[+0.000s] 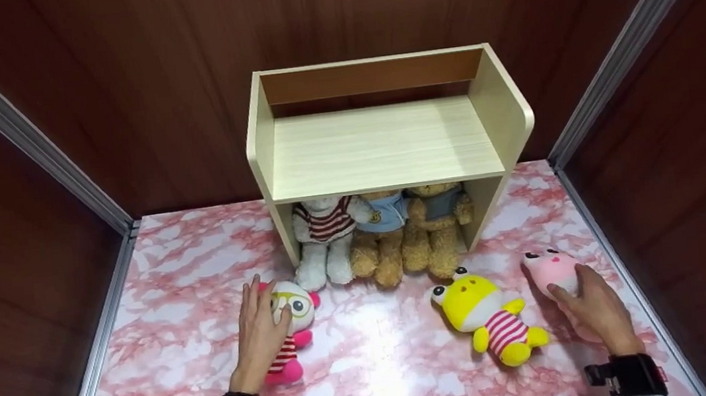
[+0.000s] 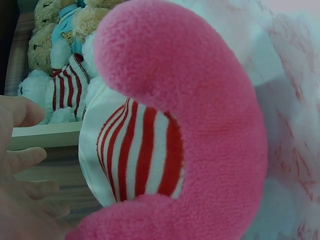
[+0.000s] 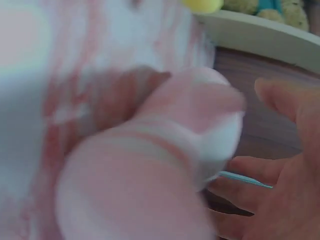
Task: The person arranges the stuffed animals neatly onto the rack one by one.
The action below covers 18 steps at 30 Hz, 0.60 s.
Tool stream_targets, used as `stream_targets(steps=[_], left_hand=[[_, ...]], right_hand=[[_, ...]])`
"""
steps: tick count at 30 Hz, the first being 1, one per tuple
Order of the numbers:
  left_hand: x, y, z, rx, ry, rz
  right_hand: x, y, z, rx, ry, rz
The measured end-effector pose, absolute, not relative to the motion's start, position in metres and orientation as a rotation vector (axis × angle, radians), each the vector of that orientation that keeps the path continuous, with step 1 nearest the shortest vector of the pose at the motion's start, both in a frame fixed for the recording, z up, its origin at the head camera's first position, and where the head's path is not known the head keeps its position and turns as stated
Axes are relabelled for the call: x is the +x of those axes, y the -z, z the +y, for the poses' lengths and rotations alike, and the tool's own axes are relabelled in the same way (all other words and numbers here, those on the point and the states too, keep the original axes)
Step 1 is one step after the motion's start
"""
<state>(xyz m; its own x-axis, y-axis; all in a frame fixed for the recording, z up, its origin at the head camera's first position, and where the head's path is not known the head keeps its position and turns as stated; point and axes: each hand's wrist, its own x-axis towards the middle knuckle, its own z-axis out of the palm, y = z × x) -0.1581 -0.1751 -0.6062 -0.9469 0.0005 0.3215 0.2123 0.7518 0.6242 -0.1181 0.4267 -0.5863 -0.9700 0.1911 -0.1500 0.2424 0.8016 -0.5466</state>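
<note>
At the left, a pink and white panda-like plush toy [image 1: 298,304] with round eyes and a red-striped body lies on its back. My left hand [image 1: 261,328] is over its near side, fingers extended; in the left wrist view the fingers [image 2: 30,155] are apart, with the toy's pink legs [image 2: 220,125] filling the middle. At the far right lies a pale pink plush toy [image 1: 551,272]. My right hand [image 1: 595,310] reaches over its side and covers part of it. The right wrist view has the thumb and fingers [image 3: 250,192] spread beside the blurred pink toy [image 3: 125,185].
A yellow plush frog [image 1: 475,303] in a striped top lies left of my right hand. Behind, a pale wooden shelf [image 1: 380,145] holds a white bear [image 1: 326,224] and two brown bears [image 1: 389,250] in its lower space. Dark panels [image 1: 21,262] wall in the pink marbled table [image 1: 175,324].
</note>
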Motion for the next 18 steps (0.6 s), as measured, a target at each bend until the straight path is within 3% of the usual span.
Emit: stream_targets(steps=[7,18], left_hand=[[-0.157,0.606,-0.175,-0.155,1.012,-2.651],[-0.156,0.605,-0.172,-0.166,1.010,-2.634]], right_hand=[[-0.115,0.604,0.425,0.280,0.928,3.043],[-0.107,0.620,0.429,0.453,0.669,3.065]])
